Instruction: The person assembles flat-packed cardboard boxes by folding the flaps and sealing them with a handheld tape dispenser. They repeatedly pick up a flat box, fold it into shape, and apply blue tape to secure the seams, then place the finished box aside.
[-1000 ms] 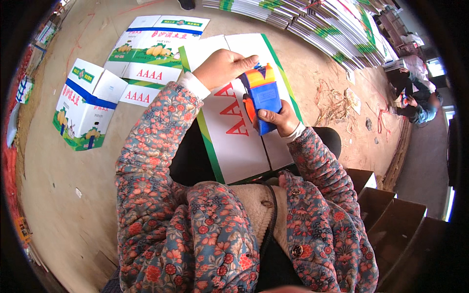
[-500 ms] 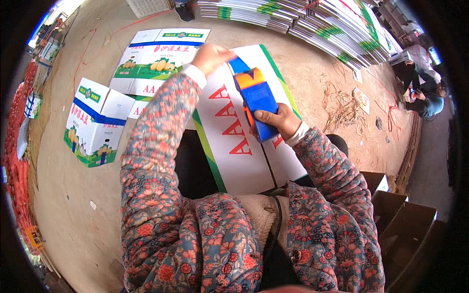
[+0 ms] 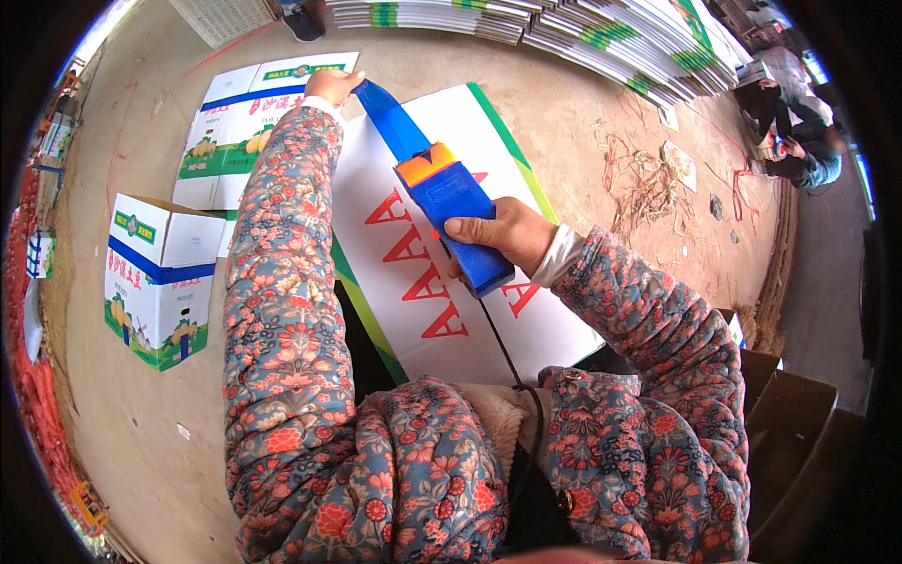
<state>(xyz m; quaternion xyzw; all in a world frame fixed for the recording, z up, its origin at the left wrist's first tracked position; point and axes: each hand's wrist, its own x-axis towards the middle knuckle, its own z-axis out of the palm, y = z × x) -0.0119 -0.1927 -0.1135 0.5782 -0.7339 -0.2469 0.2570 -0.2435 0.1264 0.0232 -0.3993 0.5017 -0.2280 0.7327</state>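
The right hand [image 3: 507,235] is closed round a blue tape dispenser [image 3: 458,218] with an orange head; the dispenser lies just left of that hand, its long axis slanting from upper left to lower right; the left hand [image 3: 332,87], farther off, pinches the end of a blue tape strip [image 3: 395,117] stretched up and left from the head; beneath, a white cardboard panel [image 3: 451,357] shows large red capitals, a dark seam slanting roughly as the dispenser does; beyond, a standing box [image 3: 155,301] carries red characters, a green label and pictured potatoes; flat cartons [image 3: 225,141] near the left hand look similarly printed.
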